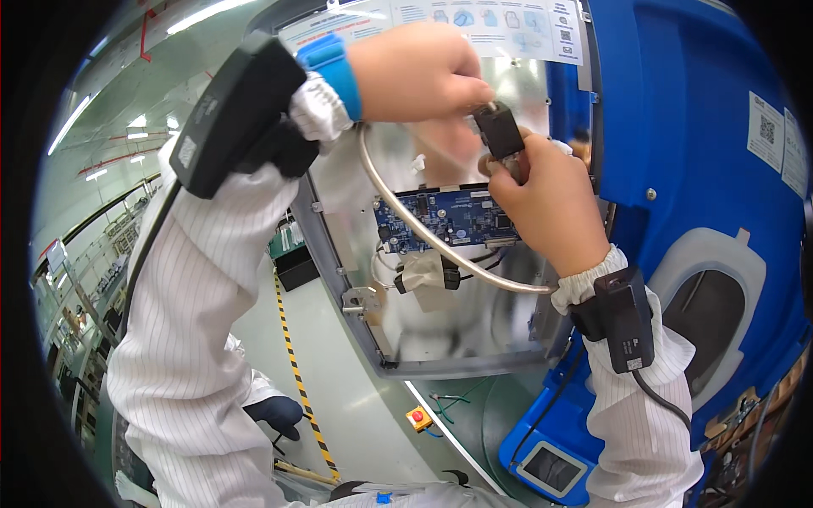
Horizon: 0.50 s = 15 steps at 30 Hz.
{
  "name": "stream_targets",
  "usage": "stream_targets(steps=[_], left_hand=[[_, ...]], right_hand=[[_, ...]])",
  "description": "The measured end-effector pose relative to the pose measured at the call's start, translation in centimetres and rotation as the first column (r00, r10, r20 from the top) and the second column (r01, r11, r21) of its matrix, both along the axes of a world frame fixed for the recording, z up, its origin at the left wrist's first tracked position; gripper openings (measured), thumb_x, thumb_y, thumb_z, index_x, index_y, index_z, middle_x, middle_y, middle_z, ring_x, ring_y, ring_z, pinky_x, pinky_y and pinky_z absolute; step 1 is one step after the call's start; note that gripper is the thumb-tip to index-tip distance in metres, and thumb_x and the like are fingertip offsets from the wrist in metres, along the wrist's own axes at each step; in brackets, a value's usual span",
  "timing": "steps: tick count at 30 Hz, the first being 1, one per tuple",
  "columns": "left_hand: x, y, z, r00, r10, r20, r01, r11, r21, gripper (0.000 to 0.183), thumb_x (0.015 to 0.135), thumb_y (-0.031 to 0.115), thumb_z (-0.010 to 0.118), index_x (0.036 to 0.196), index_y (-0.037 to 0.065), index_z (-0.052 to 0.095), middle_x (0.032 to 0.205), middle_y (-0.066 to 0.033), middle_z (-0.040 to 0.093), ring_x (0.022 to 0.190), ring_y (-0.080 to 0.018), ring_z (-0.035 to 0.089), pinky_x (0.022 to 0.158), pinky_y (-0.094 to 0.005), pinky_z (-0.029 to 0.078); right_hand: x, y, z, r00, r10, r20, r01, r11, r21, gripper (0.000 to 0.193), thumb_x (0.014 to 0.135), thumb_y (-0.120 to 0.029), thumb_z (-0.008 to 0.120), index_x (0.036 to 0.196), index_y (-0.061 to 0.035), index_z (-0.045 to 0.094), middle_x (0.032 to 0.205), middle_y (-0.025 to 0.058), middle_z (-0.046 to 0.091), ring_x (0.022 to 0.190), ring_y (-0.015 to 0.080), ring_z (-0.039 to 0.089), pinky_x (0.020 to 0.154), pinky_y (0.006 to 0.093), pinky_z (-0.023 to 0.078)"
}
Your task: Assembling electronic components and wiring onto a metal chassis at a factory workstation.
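1. Left hand [419, 74]: comes in from upper left, thumb and fingers pinched at the upper end of a black block [500, 131]; exact contact partly hidden by the fingers.
2. Right hand [546, 199]: reaches up from lower right, thumb and fingers grasping the block's lower end.
3. Black block: tilted, between the two hands, in front of a shiny metal panel [432, 326]; blurred hand reflection in the panel.
4. Silver tube [406, 216]: curves from below the left wrist to near the right cuff, passing in front of the circuit board.
5. Blue circuit board [445, 216]: on the panel, below the block.
6. Black part with beige tape [423, 273]: under the board, thin wires beside it.
7. Instruction sheet [517, 25]: top of the panel, above the block.
8. Blue housing [669, 127]: right of the panel, white labels on it, grey-framed recess [720, 292] lower down.
9. Small screen [552, 468]: in a blue section, bottom right.
10. Red button on yellow box [418, 418]: below the panel, by the white edge of a green surface [491, 423].
11. Striped yellow-black tape [296, 372]: on the floor, left of the panel.
12. Sleeves: white, striped; black device strapped at each wrist; blue band on left wrist.
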State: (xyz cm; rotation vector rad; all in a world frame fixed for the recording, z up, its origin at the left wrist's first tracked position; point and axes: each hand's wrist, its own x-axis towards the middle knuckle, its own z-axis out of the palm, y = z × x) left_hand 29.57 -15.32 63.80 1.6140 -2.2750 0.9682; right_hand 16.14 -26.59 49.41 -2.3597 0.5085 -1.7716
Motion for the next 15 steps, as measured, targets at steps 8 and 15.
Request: stream_targets(steps=[8, 15], left_hand=[[-1.9, -0.1, -0.1, 0.859, 0.248, -0.448, -0.148, 0.958, 0.246, 0.026, 0.097, 0.03, 0.062, 0.09, 0.006, 0.07, 0.056, 0.006, 0.039, 0.044, -0.0043, 0.036, 0.039, -0.0237, 0.028], [-2.0, 0.8, 0.3, 0.93, 0.261, -0.26, -0.21, 0.955, 0.209, 0.025, 0.096, 0.029, 0.063, 0.094, 0.005, 0.069, 0.062, 0.0012, 0.051, 0.049, -0.0092, 0.047, 0.045, -0.0279, 0.039]], right_hand=[[-0.1, -0.7, -0.3, 1.0, -0.002, -0.003, 0.002, 1.0, -0.015, 0.028, 0.085, -0.021, 0.072, 0.097, 0.0028, 0.065, 0.073, 0.0171, 0.062, 0.065, 0.0325, 0.062, 0.063, 0.0419, 0.047], [0.5, -0.3, -0.2, 1.0, -0.012, 0.001, 0.012, 1.0, -0.022, 0.025, 0.085, -0.02, 0.07, 0.094, 0.0024, 0.064, 0.076, 0.0199, 0.064, 0.07, 0.0362, 0.064, 0.065, 0.0442, 0.05]])
